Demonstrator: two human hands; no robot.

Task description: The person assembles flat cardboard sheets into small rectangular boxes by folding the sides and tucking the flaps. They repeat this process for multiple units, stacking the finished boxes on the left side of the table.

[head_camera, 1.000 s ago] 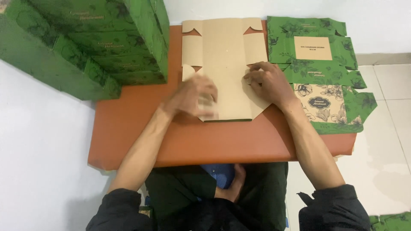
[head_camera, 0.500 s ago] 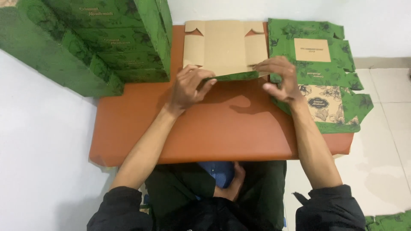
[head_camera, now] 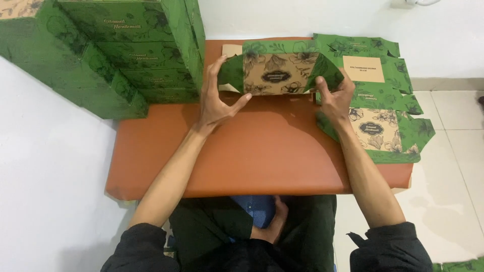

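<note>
Item: 1 green floral carton (head_camera: 280, 70), half-folded, above my orange table (head_camera: 262, 151). My left hand (head_camera: 214, 98) and right hand (head_camera: 335, 95) each clasp 1 end flap (flat blanks (head_camera: 383, 100) lie right).

A green floral cardboard box blank (head_camera: 280, 73) with a kraft-brown centre panel stands half-folded on the orange table's far edge, its side flaps angled inward.
</note>
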